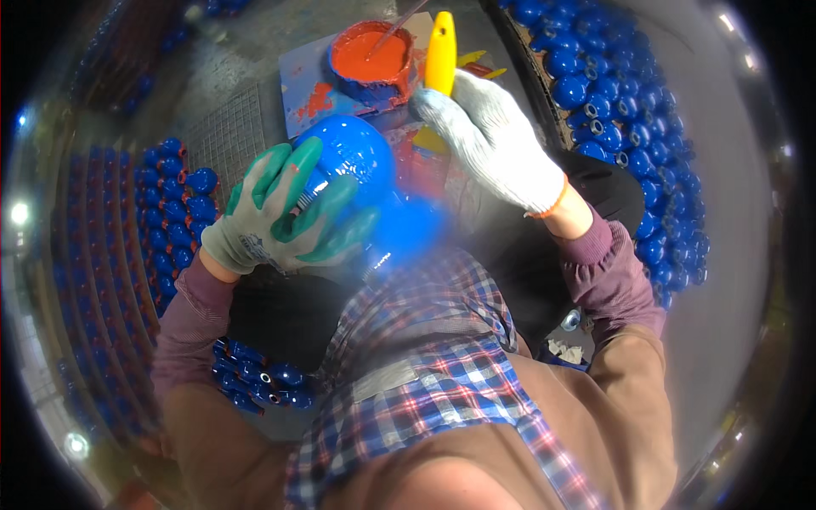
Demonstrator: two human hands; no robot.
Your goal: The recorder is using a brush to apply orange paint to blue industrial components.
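Note:
My left hand (pixel 285 212), in a grey glove with green-coated fingers, is wrapped round a glossy blue bulb-shaped metal part (pixel 353 157). The part's lower section is smeared by motion above my lap. My right hand (pixel 501 144), in a white knit glove with an orange cuff edge, grips a yellow-handled paintbrush (pixel 441 55) to the right of the part. The handle's holed end points away from me; the bristles cannot be made out. Beyond the part stands a paint pot (pixel 371 89), filled with red-orange paint and holding a thin stick.
A paint-spattered board (pixel 297 89) lies under the pot. Rows of blue parts (pixel 646 153) fill the right side, with more blue parts (pixel 174 208) at the left and a group (pixel 255 374) beside my left leg. A wire grid (pixel 225 127) lies at the far left.

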